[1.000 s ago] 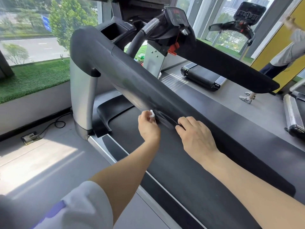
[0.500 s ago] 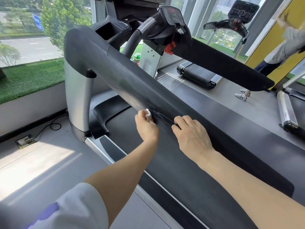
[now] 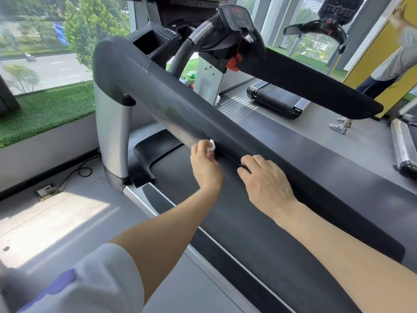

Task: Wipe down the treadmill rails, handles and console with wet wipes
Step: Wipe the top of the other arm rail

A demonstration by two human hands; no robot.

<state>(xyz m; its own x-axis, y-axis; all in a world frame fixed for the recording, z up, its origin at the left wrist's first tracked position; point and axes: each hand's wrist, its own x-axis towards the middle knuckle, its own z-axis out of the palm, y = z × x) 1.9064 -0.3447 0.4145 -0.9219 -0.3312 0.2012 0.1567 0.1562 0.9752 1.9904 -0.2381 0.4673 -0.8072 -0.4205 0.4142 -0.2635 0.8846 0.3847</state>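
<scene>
Progress looks early to me: my left hand (image 3: 206, 164) pinches the balled wet wipe (image 3: 211, 145) against the near rail (image 3: 225, 129), my right hand (image 3: 266, 181) curls over its lower edge, console (image 3: 237, 16) seemingly untouched.

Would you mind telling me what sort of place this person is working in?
Most likely a gym or fitness room. The hands work at the rail of one treadmill, a second treadmill stands beyond it, and a third machine's console faces large windows.
</scene>
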